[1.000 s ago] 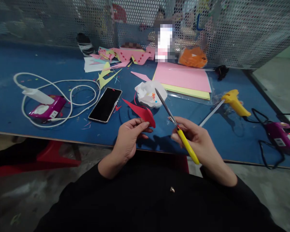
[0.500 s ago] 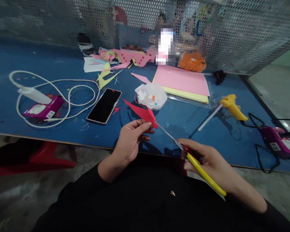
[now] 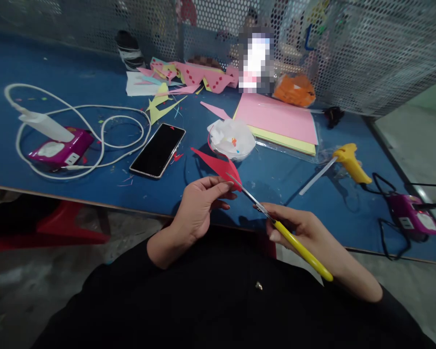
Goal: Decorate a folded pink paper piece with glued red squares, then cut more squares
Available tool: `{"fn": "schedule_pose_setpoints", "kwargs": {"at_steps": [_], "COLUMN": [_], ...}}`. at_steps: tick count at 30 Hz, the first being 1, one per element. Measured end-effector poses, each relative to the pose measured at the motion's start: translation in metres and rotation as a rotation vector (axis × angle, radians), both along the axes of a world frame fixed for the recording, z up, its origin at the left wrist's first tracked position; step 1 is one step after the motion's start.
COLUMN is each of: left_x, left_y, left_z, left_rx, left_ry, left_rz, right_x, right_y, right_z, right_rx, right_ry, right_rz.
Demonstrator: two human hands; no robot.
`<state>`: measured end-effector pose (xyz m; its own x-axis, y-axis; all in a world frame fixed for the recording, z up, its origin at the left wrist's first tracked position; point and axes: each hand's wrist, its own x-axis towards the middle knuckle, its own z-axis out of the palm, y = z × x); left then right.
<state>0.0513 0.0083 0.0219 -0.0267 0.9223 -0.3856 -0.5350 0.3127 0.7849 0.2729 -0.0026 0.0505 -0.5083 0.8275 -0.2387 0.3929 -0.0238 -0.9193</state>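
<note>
My left hand (image 3: 196, 208) pinches a pointed piece of red paper (image 3: 216, 165) over the near edge of the blue table (image 3: 76, 160). My right hand (image 3: 305, 232) grips yellow-handled scissors (image 3: 276, 225), and the blades reach up-left so that their tips meet the lower right edge of the red paper. Just beyond the paper sits a crumpled white tissue (image 3: 232, 139) with small coloured bits in it. Both hands hover at the table's front edge, above my black-clothed lap.
A black phone (image 3: 158, 150) lies left of the paper, then a white cable (image 3: 105, 140) and a magenta charger (image 3: 60, 149). Pink and yellow sheets (image 3: 276, 121), paper scraps (image 3: 189, 80), a yellow glue gun (image 3: 349, 162) and a second magenta box (image 3: 414, 218) lie around. A perforated metal screen stands behind.
The scissors swung down from pointing up over the tissue, and their tips now sit at the red paper's edge. My right hand drew back toward me. My left hand barely moved.
</note>
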Motion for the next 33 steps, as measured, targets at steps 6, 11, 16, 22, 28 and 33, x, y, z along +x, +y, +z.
{"fn": "schedule_pose_setpoints", "kwargs": {"at_steps": [6, 11, 16, 22, 28, 33], "left_x": [-0.001, -0.002, -0.003, -0.003, -0.004, -0.004], "left_y": [0.000, 0.001, 0.000, 0.000, 0.000, 0.000], "left_z": [-0.004, -0.005, 0.000, 0.001, 0.002, 0.002], "left_rx": [0.023, 0.023, 0.021, 0.019, 0.011, 0.014], "left_ry": [0.059, 0.042, 0.060, 0.068, 0.090, 0.123], "left_rz": [-0.018, -0.017, -0.027, -0.032, -0.037, -0.048], "right_x": [0.000, 0.001, 0.006, 0.010, 0.011, 0.009], "right_y": [-0.002, 0.000, 0.001, 0.001, 0.001, 0.002], "right_z": [-0.001, -0.001, -0.001, 0.001, 0.003, 0.002], "right_rx": [-0.062, -0.037, -0.047, -0.136, -0.188, -0.173], "right_ry": [-0.006, 0.002, 0.018, 0.064, 0.096, 0.096], "right_rz": [-0.022, -0.004, 0.029, 0.085, 0.115, 0.132]}}
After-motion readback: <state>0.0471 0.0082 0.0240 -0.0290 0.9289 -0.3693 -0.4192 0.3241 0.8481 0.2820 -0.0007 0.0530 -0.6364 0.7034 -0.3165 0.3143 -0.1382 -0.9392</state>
